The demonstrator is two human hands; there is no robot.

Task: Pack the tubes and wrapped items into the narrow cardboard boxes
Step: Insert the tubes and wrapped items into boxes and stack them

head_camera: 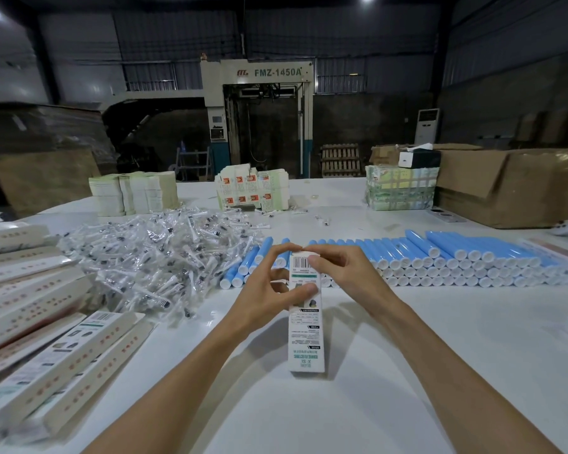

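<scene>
Narrow white printed cardboard box (306,322) is dead centre, stood on its bottom end on the white table (407,371) with the barcode end up, and I've got both hands on it. My left hand (266,290) is clamped on it, thumb across the printed front and index finger hooked over the top, which I'd guess is what steadies it upright. My right hand (345,273) pinches the top end from the other side, fingertips right at the flap. Makes sense to hold it that way: bottom braced on the table, both hands free to work the opening.

Honest caveat: the fingers cover the top, so I can't tell if the flap is being tucked shut or pulled open, or whether anything is inside yet.

Everything else is laid out for easy reaching. Just behind the box and running off to its right is the row of blue plastic tubes with white caps (456,257), stacked with the cap ends facing me. Behind the box and to its left is the big heap of small items in clear plastic wrap (158,257). Further left of the box are more long white boxes (56,352) lying flat in a loose pile, probably the finished ones. Well behind the box sit stacks of flat pale card blanks (135,194).
</scene>
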